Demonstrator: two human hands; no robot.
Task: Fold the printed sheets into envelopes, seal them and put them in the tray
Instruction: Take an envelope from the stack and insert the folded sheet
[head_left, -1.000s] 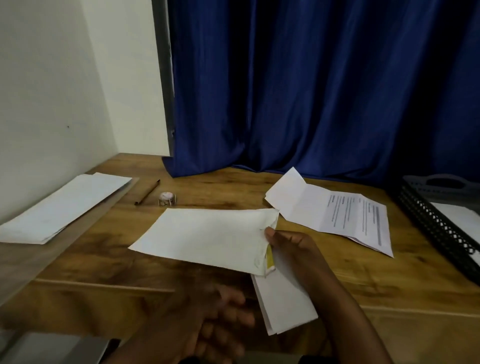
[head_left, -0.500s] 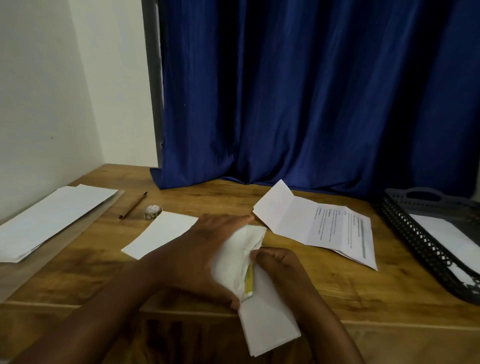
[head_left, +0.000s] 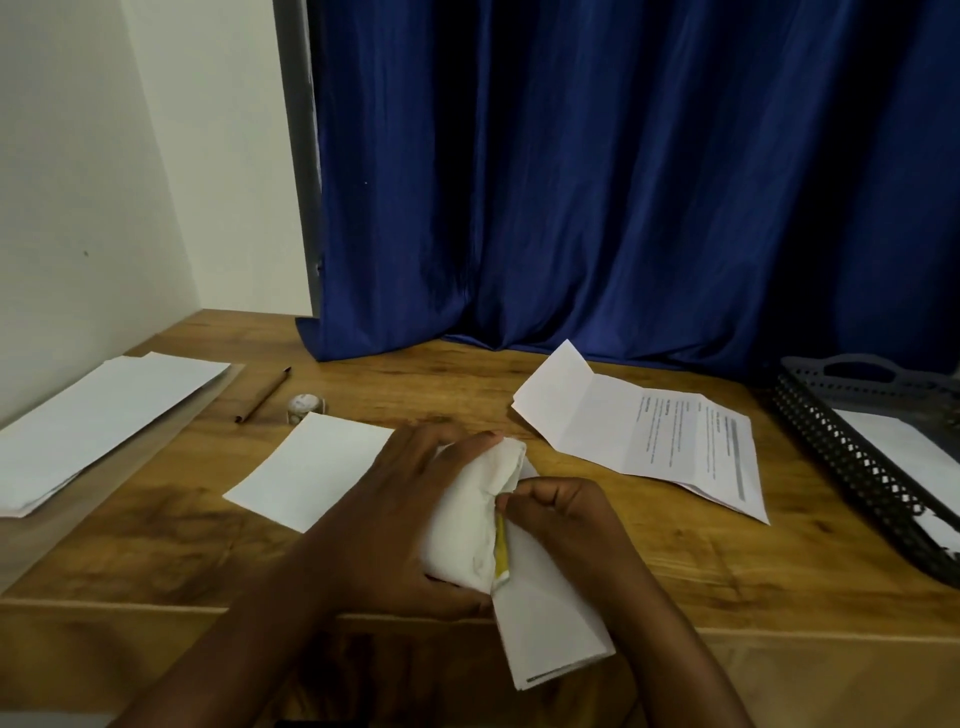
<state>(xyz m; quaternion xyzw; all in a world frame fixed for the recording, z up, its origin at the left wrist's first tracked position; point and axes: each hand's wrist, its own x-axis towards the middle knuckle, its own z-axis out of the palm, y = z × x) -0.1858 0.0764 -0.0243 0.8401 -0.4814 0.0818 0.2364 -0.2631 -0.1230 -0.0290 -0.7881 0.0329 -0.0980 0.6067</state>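
Left hand (head_left: 395, 519) gripping envelope (head_left: 462, 519), mouth bulged open. Right hand (head_left: 558, 512) pinching its flap over folded sheet (head_left: 550, 634). Black tray (head_left: 852, 457) at table (head_left: 675, 561) right edge.

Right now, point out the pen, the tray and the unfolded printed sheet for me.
pen (head_left: 262, 394), head view, middle of its barrel.
tray (head_left: 852, 462), head view, on its near mesh wall.
unfolded printed sheet (head_left: 675, 441), head view, on the printed middle panel.
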